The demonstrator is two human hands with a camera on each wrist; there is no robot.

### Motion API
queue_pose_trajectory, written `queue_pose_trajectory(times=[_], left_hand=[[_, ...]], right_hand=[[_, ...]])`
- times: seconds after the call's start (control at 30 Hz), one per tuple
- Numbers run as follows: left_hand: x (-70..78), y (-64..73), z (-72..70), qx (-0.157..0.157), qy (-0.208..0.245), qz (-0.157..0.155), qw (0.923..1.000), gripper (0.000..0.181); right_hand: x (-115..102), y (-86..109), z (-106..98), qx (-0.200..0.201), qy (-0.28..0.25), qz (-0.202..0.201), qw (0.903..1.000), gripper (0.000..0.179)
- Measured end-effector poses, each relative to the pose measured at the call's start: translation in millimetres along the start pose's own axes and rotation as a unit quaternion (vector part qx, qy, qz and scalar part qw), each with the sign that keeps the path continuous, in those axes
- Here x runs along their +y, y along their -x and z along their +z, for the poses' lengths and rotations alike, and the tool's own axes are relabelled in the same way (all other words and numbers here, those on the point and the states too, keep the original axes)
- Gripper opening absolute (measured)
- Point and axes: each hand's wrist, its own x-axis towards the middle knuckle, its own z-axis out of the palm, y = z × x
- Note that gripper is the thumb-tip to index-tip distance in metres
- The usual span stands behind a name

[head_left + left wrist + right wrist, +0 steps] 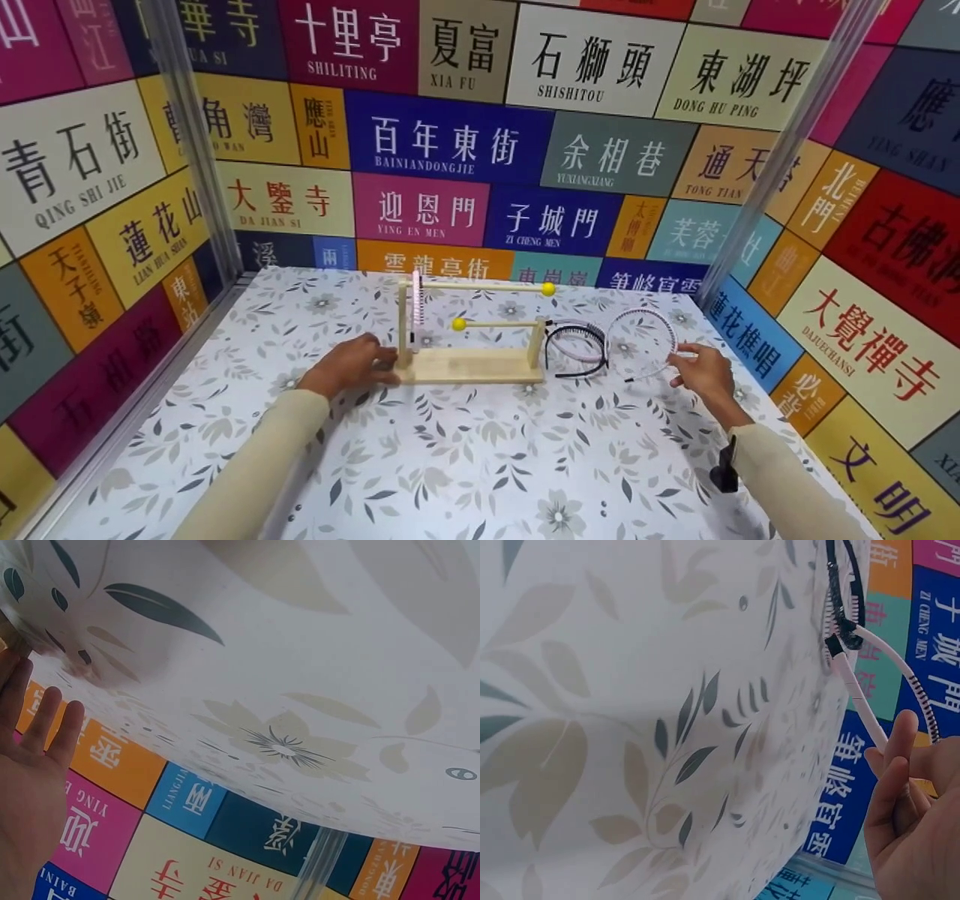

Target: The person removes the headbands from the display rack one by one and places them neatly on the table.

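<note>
A pale wooden rack (pixel 472 365) has two horizontal rods with yellow ball ends. My left hand (pixel 352 366) holds the left end of its base, thumb in front; the left wrist view shows the other fingers (pixel 71 727) fairly straight. Over the upper rod, near the left post, hangs a pink-white headband (pixel 418 307). Out to the right, my right hand (pixel 703 373) pinches a pale pink headband (pixel 862 701) by one side, its black-tipped end free. Just left of that hoop, a black toothed headband (pixel 577 373) and another pale headband (pixel 574 352) lie beside the rack.
A white table (pixel 450 465) with a leaf-and-flower print is under everything. Colourful sign-covered walls (pixel 450 142) rise behind and at both sides, with clear corner posts (pixel 191 142). A black strap device (pixel 724 466) sits on the right wrist.
</note>
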Motion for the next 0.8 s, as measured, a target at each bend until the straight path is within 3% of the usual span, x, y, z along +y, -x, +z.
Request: queue_pose_trajectory(times=[0.17, 0.37, 0.8], left_hand=[[-0.9, 0.0, -0.1, 0.003, -0.002, -0.001, 1.0, 0.054], [1.4, 0.1, -0.4, -0.006, 0.004, -0.026, 0.9996, 0.059], [2.6, -0.1, -0.2, -0.026, 0.017, -0.069, 0.9971, 0.058]], right_hand=[[9.1, -4.2, 4.9, -0.01, 0.003, 0.018, 0.9998, 0.052], [20.4, -3.8, 11.6, -0.016, 0.009, 0.026, 0.9995, 0.053], [41.6, -1.4, 23.3, 0.004, 0.031, 0.031, 0.999, 0.048]])
